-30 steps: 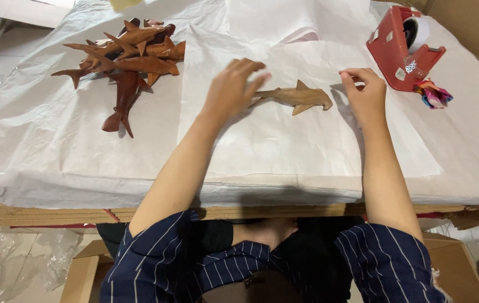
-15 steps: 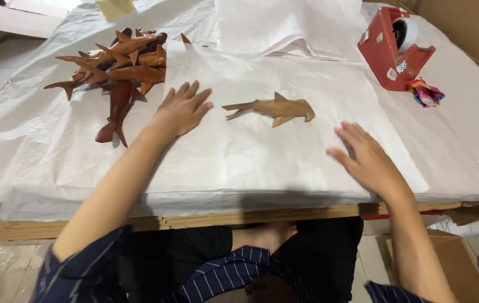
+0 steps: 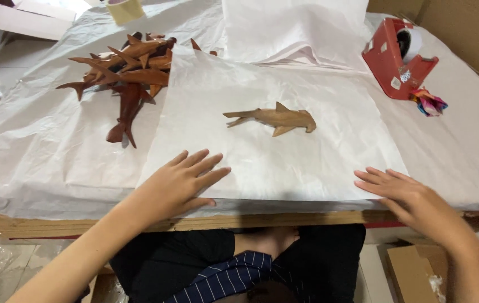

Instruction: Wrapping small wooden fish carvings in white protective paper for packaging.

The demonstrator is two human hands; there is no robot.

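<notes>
A light wooden shark carving (image 3: 273,118) lies alone in the middle of a white sheet of wrapping paper (image 3: 318,163). My left hand (image 3: 180,182) rests flat, fingers spread, on the near left corner of that sheet. At the sheet's near right corner lies my right hand (image 3: 405,196), also flat with fingers apart. Both hands hold nothing and sit well short of the shark.
A pile of several darker wooden shark carvings (image 3: 127,73) lies at the back left. A red tape dispenser (image 3: 399,56) stands at the back right beside a small colourful bundle (image 3: 429,103). A stack of white paper (image 3: 295,28) and a tape roll (image 3: 124,8) lie behind.
Both hands have drawn back from beside the shark toward me, sliding down to the near corners of the sheet. The shark has stayed in place.
</notes>
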